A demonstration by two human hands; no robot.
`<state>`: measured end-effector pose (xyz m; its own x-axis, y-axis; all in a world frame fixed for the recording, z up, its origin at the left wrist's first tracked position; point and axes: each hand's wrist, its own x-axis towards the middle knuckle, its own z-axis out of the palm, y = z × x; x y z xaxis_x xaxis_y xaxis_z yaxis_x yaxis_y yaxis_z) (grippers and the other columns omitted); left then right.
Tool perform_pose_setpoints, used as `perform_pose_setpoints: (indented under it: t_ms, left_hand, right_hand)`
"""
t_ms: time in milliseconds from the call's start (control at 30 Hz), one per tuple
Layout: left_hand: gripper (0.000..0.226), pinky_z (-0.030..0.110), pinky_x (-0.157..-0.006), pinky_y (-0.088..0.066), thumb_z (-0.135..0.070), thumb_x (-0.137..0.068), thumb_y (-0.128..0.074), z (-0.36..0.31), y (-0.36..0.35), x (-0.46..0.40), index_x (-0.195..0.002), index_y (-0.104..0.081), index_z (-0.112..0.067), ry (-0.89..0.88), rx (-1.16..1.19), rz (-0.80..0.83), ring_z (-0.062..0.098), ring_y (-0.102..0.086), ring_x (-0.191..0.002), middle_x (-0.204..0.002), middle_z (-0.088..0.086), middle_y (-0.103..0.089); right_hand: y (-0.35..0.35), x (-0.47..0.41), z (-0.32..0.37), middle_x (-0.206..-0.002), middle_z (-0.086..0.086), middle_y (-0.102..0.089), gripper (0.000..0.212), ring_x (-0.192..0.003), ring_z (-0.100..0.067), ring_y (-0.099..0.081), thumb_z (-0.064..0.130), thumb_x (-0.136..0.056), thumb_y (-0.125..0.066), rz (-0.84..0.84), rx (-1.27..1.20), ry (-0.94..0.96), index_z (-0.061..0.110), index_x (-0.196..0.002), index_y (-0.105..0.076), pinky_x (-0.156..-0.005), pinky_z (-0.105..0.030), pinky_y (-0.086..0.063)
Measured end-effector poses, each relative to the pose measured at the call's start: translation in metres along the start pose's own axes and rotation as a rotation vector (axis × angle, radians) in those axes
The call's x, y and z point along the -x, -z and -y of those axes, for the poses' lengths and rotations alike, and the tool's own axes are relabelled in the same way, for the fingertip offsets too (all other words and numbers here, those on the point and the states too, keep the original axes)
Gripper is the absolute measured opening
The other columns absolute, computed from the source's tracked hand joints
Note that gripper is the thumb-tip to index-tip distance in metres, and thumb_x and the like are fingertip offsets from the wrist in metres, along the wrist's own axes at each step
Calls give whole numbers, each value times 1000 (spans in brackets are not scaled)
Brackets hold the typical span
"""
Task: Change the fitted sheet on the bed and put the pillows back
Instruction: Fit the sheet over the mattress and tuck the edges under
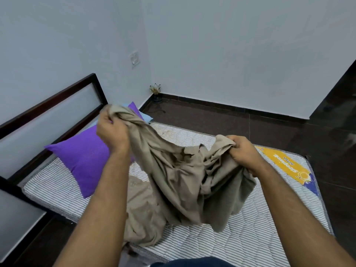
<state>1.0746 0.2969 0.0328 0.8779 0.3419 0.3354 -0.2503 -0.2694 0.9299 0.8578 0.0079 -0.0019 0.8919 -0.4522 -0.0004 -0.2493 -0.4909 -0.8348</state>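
The fitted sheet [179,176], a beige-grey bundle, hangs in the middle of the frame between my two hands, its lower folds heaped on the striped mattress [250,237] at the bottom centre. From here I cannot find a corner or an elastic hem in it; the cloth is twisted on itself, and that is my first worry. If I spread it as it is, I judge that it may go on sideways or inside out, and I would have to pull it off again.

My right hand [244,153], right of centre, is clenched round a gathered wad of the cloth. My left hand [112,130], higher and left of centre, pinches a raised edge of the same sheet with curled fingers. Both grips take thick bunches, not a single edge, so a shake could slip one free and drop the sheet to the dark floor [221,120].

Just beyond the left hand lies the purple pillow [84,158], on the mattress near the headboard [50,112] at the left. A light blue pillow [147,117] peeps out behind the cloth. Both sit where the sheet must go; throwing it over them would trap them under it, I think, or knock them off the far side.

The yellow label [285,166] at the right marks a bare mattress edge.
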Motion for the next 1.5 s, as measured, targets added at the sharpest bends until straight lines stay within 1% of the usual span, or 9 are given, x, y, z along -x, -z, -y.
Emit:
perform_pose_setpoints:
  t_ms: [100, 300, 467, 700, 1000, 1167, 1300, 1400, 1500]
  left_hand:
    - [67, 31, -117, -23, -13, -104, -48, -3, 2, -51, -161, -14, -6, 50, -195, 198, 38, -14, -154, -166, 25, -10]
    - [30, 43, -97, -53, -12, -97, -64, 2, -23, 32, -127, -67, -14, -83, -226, 830, 16, -65, -96, -116, 6, -71]
    - [105, 15, -93, -49, -10, -74, -89, 17, -45, 161, -159, -27, -18, -103, 40, 1431, -11, -59, -108, -137, 0, -55]
    - [27, 40, -79, -54, -33, -77, -60, 25, -49, 152, -102, -68, -28, -412, -239, 1081, 16, -66, -90, -92, -9, -71]
    - [40, 44, -83, -45, 7, -67, -44, 6, -39, 114, -104, -54, -4, -209, 69, 266, 21, -48, -90, -103, 11, -54]
    - [105, 22, -108, -36, -15, -78, -83, 5, -46, 115, -161, -18, -23, -152, -177, 901, 23, -37, -141, -167, 19, 4]
    - [124, 27, -74, -57, -17, -71, -92, -23, -54, 182, -160, -10, -45, -63, 330, 1373, 6, -59, -121, -166, -7, -21]
    - [92, 36, -98, -55, -28, -72, -91, -37, -66, 208, -148, -40, -37, -75, 318, 1372, 6, -64, -115, -139, -6, -60]
    - [31, 43, -84, -58, -35, -74, -85, -34, -79, 191, -98, -67, -24, -86, 249, 1186, 14, -70, -87, -92, -5, -75]
  right_hand:
    - [-5, -1, -2, -80, 5, -75, 23, -78, -12, -65, 7, -91, -56, -122, 0, -39, 20, -88, -75, -71, -32, -47]
    - [-17, -9, -1, -95, 3, -77, 28, -92, -18, -71, 16, -82, -60, -49, 25, -43, 23, -106, -73, -83, -36, -53]
    - [-40, 3, 12, -84, 9, -72, 17, -81, -9, -67, 23, -78, -73, 112, 207, 70, 26, -93, -66, -69, -30, -51]
    - [-47, 26, -25, -85, 10, -68, 22, -87, -15, -64, 42, -82, -80, 248, 361, -71, 31, -88, -62, -76, -36, -52]
    - [-7, 41, -68, -92, -7, -77, 14, -93, -28, -70, 15, -88, -65, -199, 233, -412, 20, -94, -76, -73, -34, -50]
    - [34, 41, 5, -96, -12, -76, 16, -88, -24, -71, 8, -96, -60, -157, -817, -338, 9, -101, -75, -77, -35, -58]
    - [45, 39, 33, -113, -20, -72, 26, -97, -30, -71, 4, -96, -57, 220, -801, -264, 3, -120, -68, -86, -38, -59]
    - [42, 42, 25, -114, -23, -69, 29, -96, -28, -71, 4, -96, -62, 411, -779, -246, 1, -125, -61, -85, -36, -59]
    - [51, 49, 1, -115, -17, -72, 33, -99, -20, -69, 10, -92, -72, 354, -450, -160, 3, -123, -63, -88, -35, -57]
